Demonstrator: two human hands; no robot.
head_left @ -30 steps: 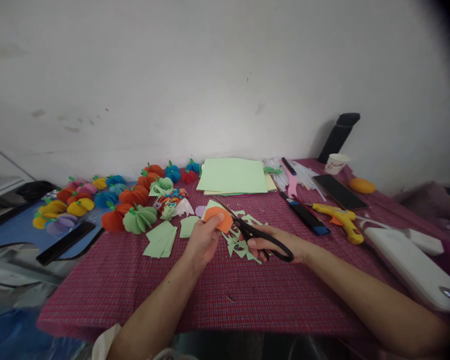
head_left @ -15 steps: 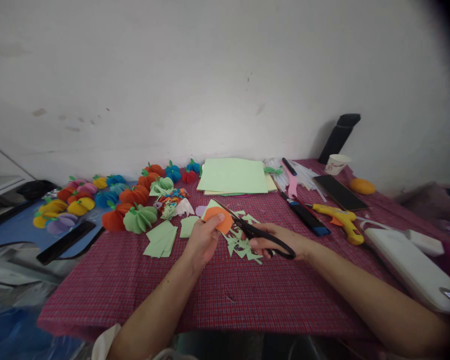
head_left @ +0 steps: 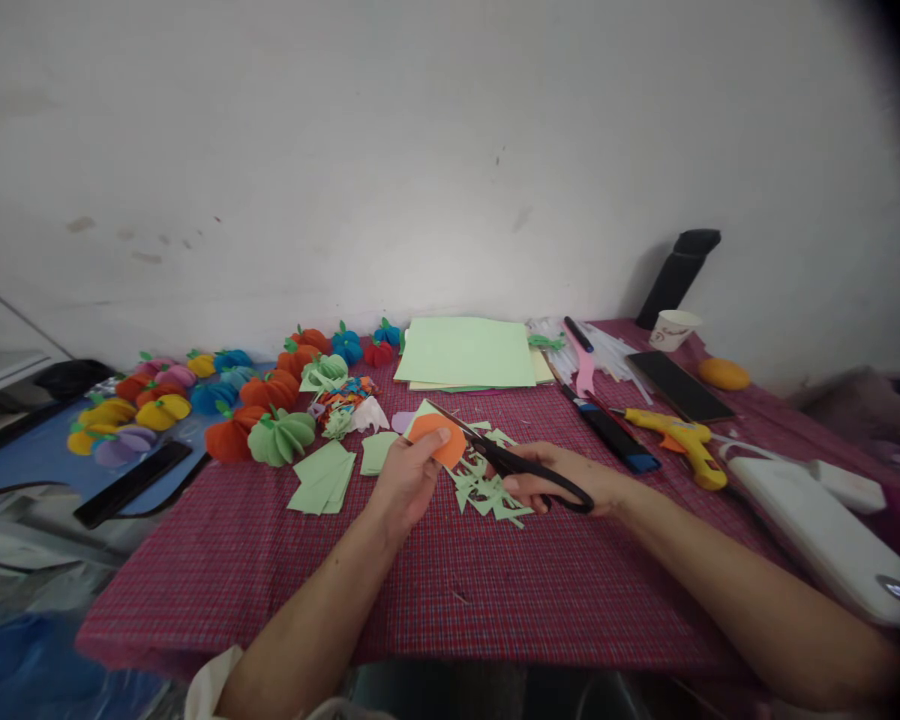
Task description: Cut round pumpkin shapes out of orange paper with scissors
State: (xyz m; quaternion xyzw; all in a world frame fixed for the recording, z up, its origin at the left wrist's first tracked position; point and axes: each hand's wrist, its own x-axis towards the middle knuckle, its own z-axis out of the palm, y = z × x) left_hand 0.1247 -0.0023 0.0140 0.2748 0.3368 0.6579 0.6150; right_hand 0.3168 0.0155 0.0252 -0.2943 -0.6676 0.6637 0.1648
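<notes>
My left hand (head_left: pixel 414 476) pinches an orange paper piece (head_left: pixel 436 440) with rounded edges, laid over light green paper (head_left: pixel 424 408) whose corner sticks out at the top. Black-handled scissors (head_left: pixel 525 468) are gripped in my right hand (head_left: pixel 551 478), their blades reaching to the upper right edge of the held paper. Beneath the scissors lie several pale green paper scraps (head_left: pixel 489 494). To the left of my left hand are cut green paper squares (head_left: pixel 324 478) and a smaller green stack (head_left: pixel 376 453).
Several colourful paper pumpkins (head_left: pixel 281 436) stand at the left. Green sheets (head_left: pixel 469 352) lie at the back. On the right are a box cutter (head_left: pixel 615 432), a yellow glue gun (head_left: pixel 682 440), a phone (head_left: pixel 679 385), a paper cup (head_left: pixel 673 329) and a white device (head_left: pixel 825 540).
My right hand and the scissors have shifted very slightly to the right. The left hand keeps its hold on the paper, almost unmoved.
</notes>
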